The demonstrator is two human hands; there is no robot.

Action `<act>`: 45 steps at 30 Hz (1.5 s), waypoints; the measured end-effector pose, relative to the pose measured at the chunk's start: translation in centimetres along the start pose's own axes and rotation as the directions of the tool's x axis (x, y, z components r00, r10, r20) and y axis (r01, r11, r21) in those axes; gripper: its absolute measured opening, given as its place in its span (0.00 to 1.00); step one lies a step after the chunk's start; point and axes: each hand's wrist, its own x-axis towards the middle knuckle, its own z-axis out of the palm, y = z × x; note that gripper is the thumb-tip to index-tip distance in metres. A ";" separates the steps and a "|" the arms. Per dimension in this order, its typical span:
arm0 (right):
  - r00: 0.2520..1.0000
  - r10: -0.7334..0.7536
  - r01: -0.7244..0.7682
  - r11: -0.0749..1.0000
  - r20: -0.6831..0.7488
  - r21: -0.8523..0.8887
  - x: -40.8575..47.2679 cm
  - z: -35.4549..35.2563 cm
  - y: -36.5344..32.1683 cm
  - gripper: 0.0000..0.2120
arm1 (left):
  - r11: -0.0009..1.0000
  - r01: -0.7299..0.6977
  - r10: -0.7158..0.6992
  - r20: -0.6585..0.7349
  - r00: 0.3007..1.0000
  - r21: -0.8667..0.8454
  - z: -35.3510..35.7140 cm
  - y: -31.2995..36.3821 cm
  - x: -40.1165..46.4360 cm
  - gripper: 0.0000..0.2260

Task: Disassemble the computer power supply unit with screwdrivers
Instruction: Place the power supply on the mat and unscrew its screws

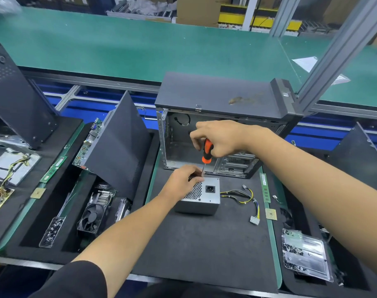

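Green matting covers a long bench (140,50) across the upper part of the frame, with cardboard boxes and shelving blurred behind it. Below that, at centre, a black foam pad (204,244) serves as the work surface. On it, just above the middle of the pad, sits the silver power supply unit (202,201), its honeycomb fan grille and black mains socket facing up. A bundle of yellow and black cables (245,196) trails from its right side to a white connector (254,220) lying on the pad.

Reaching in from the lower left, the left hand (181,181) rests over the unit's upper left corner, fingers curled down onto the grille (how firmly it grips cannot be told). The right hand (219,138), coming from the right edge, is wrapped around the orange and black handle of a screwdriver (206,155), held nearly upright, its shaft pointing down to the unit's top edge beside the left fingers.

Directly behind the unit stands an open, mostly gutted computer case (215,117). At left of the frame a dark side panel (119,147) leans over a green circuit board (86,145), with a black cooling fan (93,216) below. A green memory stick (265,188) lies right of the cables, and a clear plastic tray (305,254) sits at lower right.
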 end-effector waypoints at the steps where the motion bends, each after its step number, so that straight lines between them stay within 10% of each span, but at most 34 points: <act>1: 1.000 0.007 -0.008 1.000 0.014 0.014 -0.1 -0.1 0.1 0.17 | 1.000 0.003 -0.003 0.004 1.000 0.002 0.0 0.0 0.0 0.05; 9: 0.992 0.116 -0.122 0.965 -0.041 -0.233 -0.2 0.0 -0.5 0.10 | 0.999 -0.012 0.012 -0.001 1.000 0.030 0.0 0.0 -0.1 0.06; 20: 0.999 0.009 -0.009 1.000 0.040 -0.016 -0.5 0.1 -1.5 0.20 | 0.998 0.039 -0.038 0.028 0.999 -0.040 -0.1 0.5 -0.2 0.14; 45: 0.914 0.201 -0.174 0.979 -0.353 0.105 -1.8 4.7 -1.0 0.12 | 0.980 0.195 -0.183 -0.199 0.963 0.046 0.3 0.4 -0.9 0.23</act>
